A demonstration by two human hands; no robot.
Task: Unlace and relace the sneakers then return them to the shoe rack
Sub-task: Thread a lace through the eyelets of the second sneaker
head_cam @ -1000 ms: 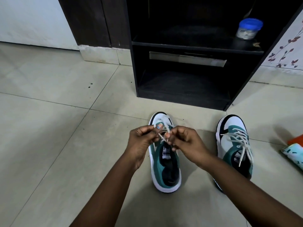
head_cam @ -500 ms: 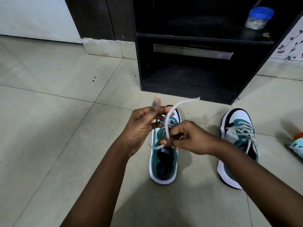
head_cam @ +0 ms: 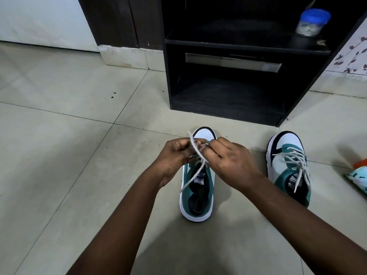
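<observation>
Both hands meet above the front half of a teal-and-white sneaker point(head_cam: 198, 197) that stands on the tiled floor point(head_cam: 59, 155), toe toward the black shoe rack point(head_cam: 224, 108). The left hand point(head_cam: 174, 155) has its fingers curled, pinching the white shoelace point(head_cam: 193, 147) near the lace's upper end, which pokes up past the knuckles. The right hand point(head_cam: 230, 159) is curled too, its fingertips closed on the same lace right beside the left hand's fingers, over the eyelet area. From the pinch, a loose length of lace trails down across the sneaker's tongue and off its left side toward the floor. The heel and open collar of this sneaker show below the wrists.

The second sneaker point(head_cam: 288, 167) sits well apart to the right on the floor, laced, with its loose ends lying over the tongue. The rack's lower shelf stands just beyond the toes. On the upper shelf rests a blue-lidded jar point(head_cam: 311, 22).
</observation>
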